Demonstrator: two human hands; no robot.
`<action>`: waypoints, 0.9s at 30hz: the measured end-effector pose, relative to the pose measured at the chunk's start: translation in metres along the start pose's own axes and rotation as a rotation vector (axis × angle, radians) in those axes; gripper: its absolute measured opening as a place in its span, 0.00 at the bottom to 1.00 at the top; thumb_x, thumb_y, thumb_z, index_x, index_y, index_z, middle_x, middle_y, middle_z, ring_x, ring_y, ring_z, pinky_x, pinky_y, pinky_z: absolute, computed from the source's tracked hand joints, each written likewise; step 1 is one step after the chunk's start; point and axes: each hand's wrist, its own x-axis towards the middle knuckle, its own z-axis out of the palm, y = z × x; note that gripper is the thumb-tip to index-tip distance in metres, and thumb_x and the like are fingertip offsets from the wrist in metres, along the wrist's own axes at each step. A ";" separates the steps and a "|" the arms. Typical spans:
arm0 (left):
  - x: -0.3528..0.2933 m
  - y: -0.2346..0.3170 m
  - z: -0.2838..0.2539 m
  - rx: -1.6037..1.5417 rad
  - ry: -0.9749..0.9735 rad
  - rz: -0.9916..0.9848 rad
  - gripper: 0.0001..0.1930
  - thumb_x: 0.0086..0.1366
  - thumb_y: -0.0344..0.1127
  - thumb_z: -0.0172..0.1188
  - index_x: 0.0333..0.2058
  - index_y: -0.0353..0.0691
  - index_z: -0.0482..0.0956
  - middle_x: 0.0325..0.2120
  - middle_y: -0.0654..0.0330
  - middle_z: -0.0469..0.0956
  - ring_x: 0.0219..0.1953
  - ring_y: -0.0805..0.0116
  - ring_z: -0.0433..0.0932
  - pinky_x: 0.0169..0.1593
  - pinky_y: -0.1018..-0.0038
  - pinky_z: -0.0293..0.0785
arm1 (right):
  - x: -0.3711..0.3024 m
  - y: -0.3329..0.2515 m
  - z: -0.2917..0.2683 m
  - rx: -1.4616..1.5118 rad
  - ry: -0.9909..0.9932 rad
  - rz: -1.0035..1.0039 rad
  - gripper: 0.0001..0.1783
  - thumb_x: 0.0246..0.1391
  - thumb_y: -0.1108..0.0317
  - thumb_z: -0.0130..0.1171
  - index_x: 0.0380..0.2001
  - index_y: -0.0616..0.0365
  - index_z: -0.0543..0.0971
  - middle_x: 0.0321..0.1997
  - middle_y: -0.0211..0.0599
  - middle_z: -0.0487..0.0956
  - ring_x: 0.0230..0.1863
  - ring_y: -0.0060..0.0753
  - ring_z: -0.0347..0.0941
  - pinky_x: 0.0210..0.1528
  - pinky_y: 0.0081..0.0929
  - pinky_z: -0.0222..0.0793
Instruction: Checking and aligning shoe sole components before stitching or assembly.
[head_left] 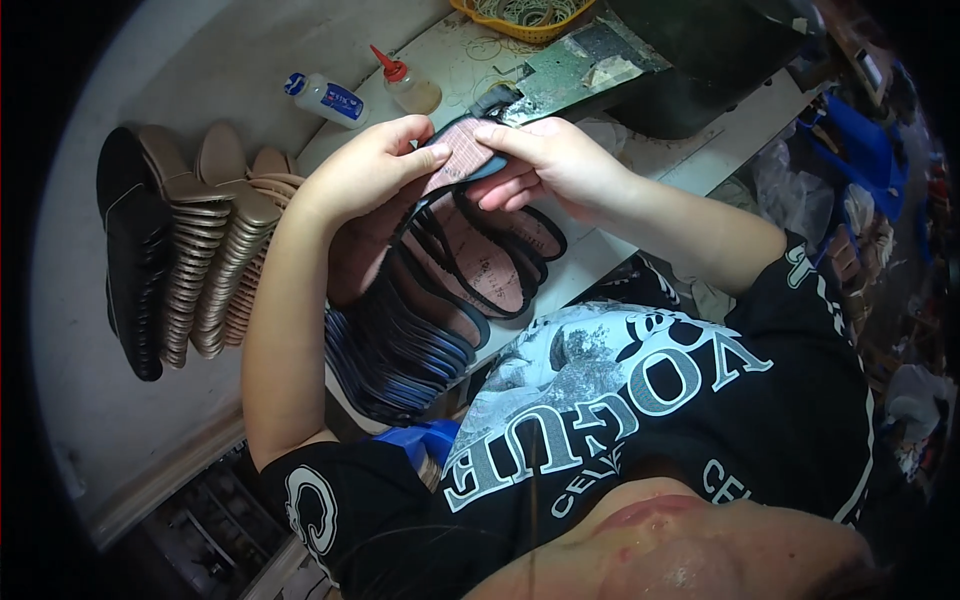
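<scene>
Both of my hands grip a shoe insole [466,150] with a pink underside and a black rim, raised over the bench beside a machine. My left hand [385,165] pinches its left edge, thumb on the pink face. On the other edge, my right hand [545,165] presses its thumb near the tip, with its fingers curled beneath. Below the hands lie several loose pink insoles [487,268] with black edging, partly overlapping. A row of stacked insoles with dark blue edges [400,365] leans beside my left forearm, which hides part of it.
Stacks of black insoles [135,260] and gold insoles [200,270] stand at the left. Behind my hands are a white bottle with a blue label [335,102], a red-tipped squeeze bottle [415,92], a green machine plate [585,72] and a yellow basket [525,27].
</scene>
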 end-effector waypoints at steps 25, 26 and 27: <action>-0.007 0.022 0.034 -0.201 0.302 -0.307 0.26 0.55 0.57 0.62 0.14 0.39 0.71 0.03 0.65 0.62 0.05 0.78 0.58 0.16 0.77 0.64 | -0.052 -0.005 -0.057 -0.251 -0.178 -0.006 0.17 0.50 0.61 0.64 0.34 0.67 0.80 0.30 0.35 0.80 0.30 0.19 0.74 0.36 0.18 0.70; -0.004 0.023 0.032 -0.205 0.293 -0.308 0.26 0.55 0.57 0.62 0.14 0.39 0.71 0.03 0.65 0.62 0.05 0.78 0.58 0.16 0.77 0.64 | -0.050 -0.002 -0.058 -0.248 -0.171 0.001 0.17 0.50 0.61 0.64 0.34 0.67 0.80 0.30 0.35 0.80 0.30 0.19 0.74 0.36 0.18 0.70; -0.002 0.023 0.029 -0.166 0.324 -0.315 0.26 0.55 0.58 0.61 0.14 0.40 0.70 0.03 0.66 0.60 0.05 0.78 0.57 0.17 0.77 0.64 | -0.047 0.001 -0.057 -0.190 -0.140 -0.012 0.17 0.51 0.60 0.64 0.34 0.67 0.80 0.29 0.34 0.80 0.30 0.19 0.74 0.36 0.17 0.70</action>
